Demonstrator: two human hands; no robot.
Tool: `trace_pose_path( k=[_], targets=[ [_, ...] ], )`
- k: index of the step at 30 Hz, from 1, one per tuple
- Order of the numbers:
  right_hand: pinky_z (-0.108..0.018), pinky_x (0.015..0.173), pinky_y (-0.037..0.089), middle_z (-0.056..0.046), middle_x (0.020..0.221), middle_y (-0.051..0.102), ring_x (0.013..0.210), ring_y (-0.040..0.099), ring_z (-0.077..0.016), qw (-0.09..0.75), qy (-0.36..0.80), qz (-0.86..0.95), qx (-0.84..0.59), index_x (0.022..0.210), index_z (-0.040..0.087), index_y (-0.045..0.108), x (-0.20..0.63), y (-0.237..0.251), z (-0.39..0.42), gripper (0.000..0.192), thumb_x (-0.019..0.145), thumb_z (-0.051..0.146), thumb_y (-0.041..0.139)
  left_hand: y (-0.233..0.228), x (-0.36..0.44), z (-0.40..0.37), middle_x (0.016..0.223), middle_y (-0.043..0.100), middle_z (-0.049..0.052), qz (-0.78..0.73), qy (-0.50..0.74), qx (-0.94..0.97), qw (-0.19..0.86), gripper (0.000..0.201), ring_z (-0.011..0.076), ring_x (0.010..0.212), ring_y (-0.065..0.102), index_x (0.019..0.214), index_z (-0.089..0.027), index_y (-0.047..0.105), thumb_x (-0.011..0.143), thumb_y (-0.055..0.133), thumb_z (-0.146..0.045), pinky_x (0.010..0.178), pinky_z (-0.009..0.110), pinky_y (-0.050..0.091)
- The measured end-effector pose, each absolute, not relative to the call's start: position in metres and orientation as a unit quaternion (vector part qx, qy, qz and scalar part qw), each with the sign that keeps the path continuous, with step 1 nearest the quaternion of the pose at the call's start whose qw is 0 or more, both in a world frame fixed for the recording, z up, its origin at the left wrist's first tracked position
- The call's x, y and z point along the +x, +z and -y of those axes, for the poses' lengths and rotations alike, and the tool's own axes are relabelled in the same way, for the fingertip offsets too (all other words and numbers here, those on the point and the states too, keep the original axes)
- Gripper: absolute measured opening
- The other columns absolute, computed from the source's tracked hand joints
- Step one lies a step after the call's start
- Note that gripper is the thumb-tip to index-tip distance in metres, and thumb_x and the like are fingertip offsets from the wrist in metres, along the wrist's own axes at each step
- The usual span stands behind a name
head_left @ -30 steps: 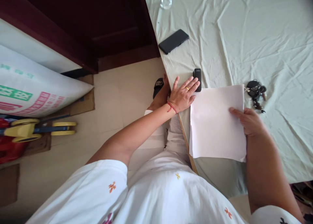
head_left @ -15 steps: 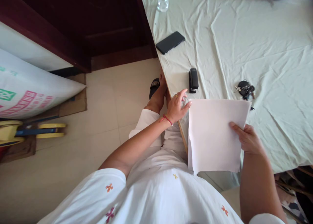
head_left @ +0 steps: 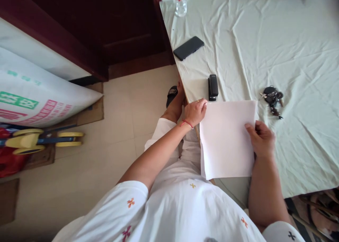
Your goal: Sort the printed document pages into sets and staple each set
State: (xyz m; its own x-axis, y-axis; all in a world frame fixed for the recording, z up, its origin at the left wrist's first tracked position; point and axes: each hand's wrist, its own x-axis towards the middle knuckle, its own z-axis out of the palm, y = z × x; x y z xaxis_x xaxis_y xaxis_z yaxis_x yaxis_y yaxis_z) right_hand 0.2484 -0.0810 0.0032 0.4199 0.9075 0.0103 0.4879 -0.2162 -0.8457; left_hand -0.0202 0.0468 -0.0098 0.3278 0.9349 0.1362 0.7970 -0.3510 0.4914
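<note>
At table (head_left: 291,41) edge, L hand (head_left: 195,111) & R hand (head_left: 261,139) each grip paper stack (head_left: 226,139) sides, squaring it; stapler (head_left: 213,87) nearby.

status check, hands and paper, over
Left hand grips paper stack at top left corner. Right hand pinches its right edge. Stapler just beyond the stack; keys to the right.

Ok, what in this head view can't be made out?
- Paper: sheet count and the underside, hidden by the top sheet; left hand and right hand hold its edges.
- Bottle: top cut off by the frame edge.
- Keys: too small to count.
- Stapler: any marking too small.
- Grey object at the top right: blurred and cut off.
</note>
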Motion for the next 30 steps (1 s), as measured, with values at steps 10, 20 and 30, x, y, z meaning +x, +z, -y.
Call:
trace_pose_path(
  k=[10, 20, 30],
  targets=[
    [-0.028, 0.058, 0.04, 0.004, 0.069, 0.06, 0.058, 0.048, -0.0115, 0.409, 0.228, 0.474, -0.746, 0.086, 0.026, 0.069, 0.24, 0.008, 0.078, 0.024, 0.083, 0.049, 0.074, -0.018, -0.023, -0.048, 0.098, 0.076, 0.008, -0.54, 0.23, 0.793, 0.164, 0.03, 0.0236, 0.092, 0.071, 0.108, -0.023, 0.067, 0.107, 0.04, -0.036, 0.076, 0.033, 0.048],
    [-0.028, 0.057, 0.035, 0.004, 0.069, 0.057, 0.058, 0.043, -0.0121, 0.453, 0.253, 0.429, -0.74, 0.086, 0.028, 0.07, 0.243, 0.007, 0.083, 0.025, 0.082, 0.051, 0.077, -0.027, -0.029, -0.049, 0.089, 0.074, 0.0, -0.547, 0.313, 0.741, 0.232, 0.049, 0.02, 0.079, 0.07, 0.138, -0.021, 0.052, 0.091, 0.064, -0.028, 0.076, 0.031, 0.05],
    [-0.029, 0.066, 0.042, 0.002, 0.073, 0.065, 0.065, 0.05, -0.0126, 0.587, 0.302, 0.313, -0.683, 0.081, 0.024, 0.069, 0.244, 0.013, 0.083, 0.031, 0.068, 0.044, 0.089, -0.013, -0.029, -0.033, 0.086, 0.072, 0.001, -0.508, 0.372, 0.693, 0.351, 0.022, 0.0133, 0.073, 0.064, 0.107, -0.022, 0.063, 0.1, 0.059, -0.042, 0.074, 0.026, 0.051]
  ],
)
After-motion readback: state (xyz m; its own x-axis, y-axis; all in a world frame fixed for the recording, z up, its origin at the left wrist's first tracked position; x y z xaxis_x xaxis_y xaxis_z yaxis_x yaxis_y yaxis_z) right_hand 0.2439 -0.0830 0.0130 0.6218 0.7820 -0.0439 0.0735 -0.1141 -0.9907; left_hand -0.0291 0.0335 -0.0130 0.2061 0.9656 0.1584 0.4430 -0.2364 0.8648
